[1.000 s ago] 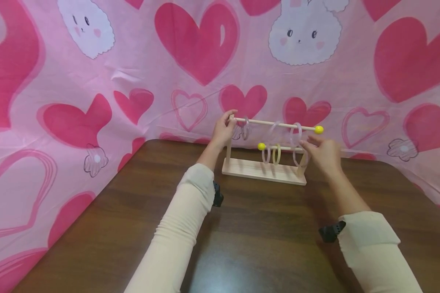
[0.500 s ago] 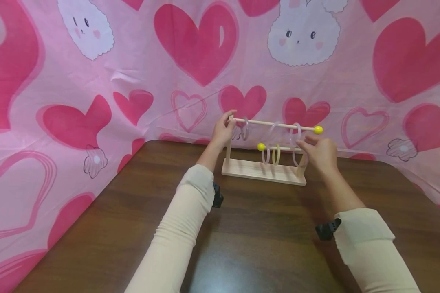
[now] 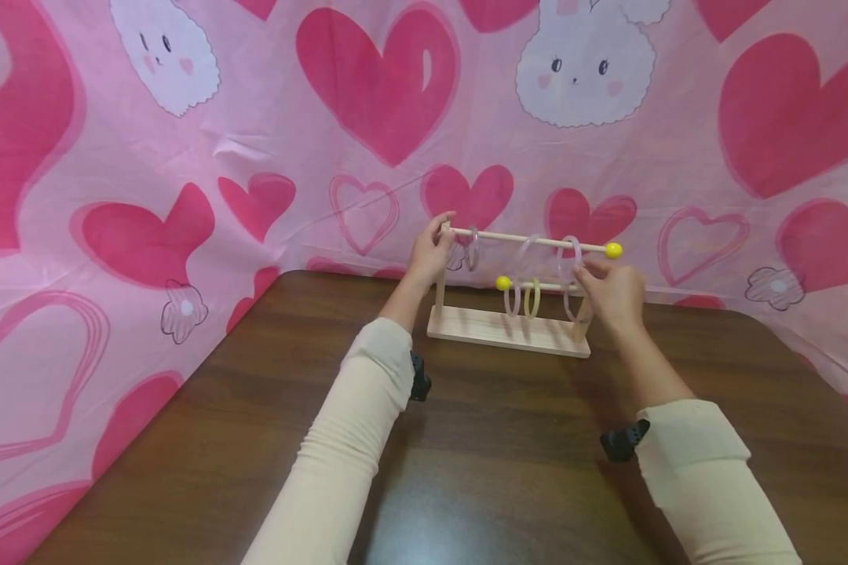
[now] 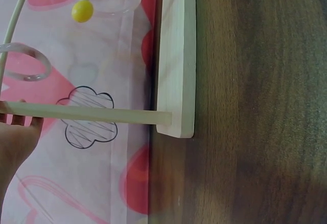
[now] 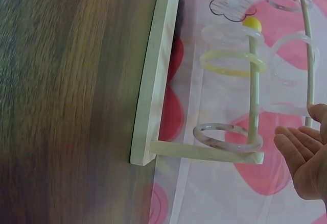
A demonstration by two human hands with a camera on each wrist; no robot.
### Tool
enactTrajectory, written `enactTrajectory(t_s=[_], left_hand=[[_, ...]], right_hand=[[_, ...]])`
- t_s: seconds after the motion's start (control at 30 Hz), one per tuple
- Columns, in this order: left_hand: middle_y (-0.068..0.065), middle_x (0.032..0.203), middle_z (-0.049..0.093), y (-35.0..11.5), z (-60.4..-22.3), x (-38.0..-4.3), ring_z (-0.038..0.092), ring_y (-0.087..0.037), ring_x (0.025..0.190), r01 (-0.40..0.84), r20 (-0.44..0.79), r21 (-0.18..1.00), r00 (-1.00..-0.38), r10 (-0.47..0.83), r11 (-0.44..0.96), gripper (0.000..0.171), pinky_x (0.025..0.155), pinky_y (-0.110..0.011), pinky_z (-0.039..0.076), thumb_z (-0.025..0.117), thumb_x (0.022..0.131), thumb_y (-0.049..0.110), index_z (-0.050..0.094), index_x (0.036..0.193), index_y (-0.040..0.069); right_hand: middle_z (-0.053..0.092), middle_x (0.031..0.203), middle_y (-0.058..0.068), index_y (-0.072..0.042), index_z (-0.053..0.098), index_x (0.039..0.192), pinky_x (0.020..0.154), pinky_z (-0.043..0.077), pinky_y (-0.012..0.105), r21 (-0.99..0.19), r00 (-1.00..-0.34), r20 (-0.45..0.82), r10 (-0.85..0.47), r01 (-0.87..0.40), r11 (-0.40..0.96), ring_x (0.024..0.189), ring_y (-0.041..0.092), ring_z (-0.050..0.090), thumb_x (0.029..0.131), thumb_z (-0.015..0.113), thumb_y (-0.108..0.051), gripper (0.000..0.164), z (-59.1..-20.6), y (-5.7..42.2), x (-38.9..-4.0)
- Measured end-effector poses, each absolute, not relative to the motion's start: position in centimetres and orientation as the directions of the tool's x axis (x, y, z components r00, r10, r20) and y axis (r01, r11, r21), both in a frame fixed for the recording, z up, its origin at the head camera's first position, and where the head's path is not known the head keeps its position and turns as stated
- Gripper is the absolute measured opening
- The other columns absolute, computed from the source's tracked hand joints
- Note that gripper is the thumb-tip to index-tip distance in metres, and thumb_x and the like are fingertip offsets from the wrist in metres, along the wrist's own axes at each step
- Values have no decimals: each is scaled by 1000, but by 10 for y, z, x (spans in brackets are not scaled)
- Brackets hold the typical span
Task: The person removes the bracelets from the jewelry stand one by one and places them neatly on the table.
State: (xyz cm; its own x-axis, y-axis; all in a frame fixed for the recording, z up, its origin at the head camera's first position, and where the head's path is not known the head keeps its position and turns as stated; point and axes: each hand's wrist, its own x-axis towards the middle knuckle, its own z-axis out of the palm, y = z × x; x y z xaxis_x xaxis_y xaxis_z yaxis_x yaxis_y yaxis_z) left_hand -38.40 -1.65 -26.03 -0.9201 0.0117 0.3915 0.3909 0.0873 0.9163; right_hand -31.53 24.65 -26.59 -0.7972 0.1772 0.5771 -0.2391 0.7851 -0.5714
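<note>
A wooden bangle stand (image 3: 509, 331) stands toward the back of the table, with two rods ending in yellow balls. My left hand (image 3: 429, 255) grips the top of its left post; its fingers curl behind the post in the left wrist view. My right hand (image 3: 618, 298) is at the right part of the upper rod, fingertips touching or very near a pale translucent bangle (image 5: 281, 108). Its fingers look nearly straight. A greyish bangle (image 5: 286, 7) and another clear one hang farther left. The lower rod carries a yellow bangle (image 5: 219, 71), a marbled bangle (image 5: 225, 145) and a pale one.
The dark wooden table (image 3: 466, 455) spreads in front of the stand. Close behind it hangs a pink cloth (image 3: 268, 94) printed with hearts and rabbits. Black wrist cameras (image 3: 623, 442) sit at both cuffs.
My right hand has moved a little left, closer to the pale bangle on the upper rod. The left hand and the stand have stayed put.
</note>
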Motion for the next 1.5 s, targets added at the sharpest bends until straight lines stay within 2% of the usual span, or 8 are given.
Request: enactTrajectory(t_s=[0.23,0.43,0.53,0.67,0.83,0.97,1.13,1.5], left_hand=[[-15,117,58,-16,-261,-385,51,-20,86,413,414,906,-910,1,94,36,68,-22,41,48,96,11,50,132,13],[-22,103,58,-16,-261,-385,45,-13,72,409,411,908,-911,-5,95,36,61,-21,38,49,96,12,50,132,14],[-19,101,58,-16,-261,-384,46,-14,72,410,413,907,-911,-10,95,36,61,-20,38,50,96,12,50,132,13],[-17,110,59,-16,-261,-384,52,-22,85,411,414,907,-910,-8,94,36,68,-22,41,49,96,11,50,132,13],[-16,125,54,-16,-261,-384,53,-23,102,407,408,910,-913,3,85,37,83,-29,44,48,96,11,49,133,13],[-17,124,55,-16,-261,-385,52,-19,96,407,409,909,-913,1,95,37,81,-28,44,49,96,12,49,133,13],[-14,115,58,-16,-261,-385,52,-23,91,399,401,913,-916,0,88,36,74,-25,42,49,96,12,49,132,14],[-17,127,53,-17,-262,-385,51,-16,89,420,422,900,-906,1,114,36,76,-27,44,49,96,12,49,132,13]], right_hand=[[66,96,19,-2,69,107,77,43,44,-574,-790,585,183,-245,781,93,38,60,87,63,-19,27,-265,243,-317],[66,96,20,0,67,109,80,43,44,-610,-800,566,200,-243,754,96,38,59,87,61,-15,27,-264,242,-316],[65,96,21,2,66,110,81,44,44,-623,-804,558,206,-241,744,96,37,60,87,60,-14,28,-264,241,-316],[65,96,21,2,67,108,81,43,44,-626,-796,562,225,-231,745,95,37,60,87,60,-13,27,-265,241,-318],[65,95,21,1,68,106,83,44,44,-630,-777,576,253,-225,743,95,37,60,87,62,-13,24,-266,241,-319],[65,96,21,2,67,106,87,43,43,-643,-772,575,273,-219,734,98,36,59,87,62,-13,25,-266,241,-319],[65,95,21,3,67,105,86,44,42,-654,-760,582,290,-225,722,97,34,60,87,62,-11,24,-268,241,-320],[65,96,20,4,67,104,84,48,38,-691,-742,574,347,-211,692,93,30,63,87,62,-13,25,-271,239,-321]])
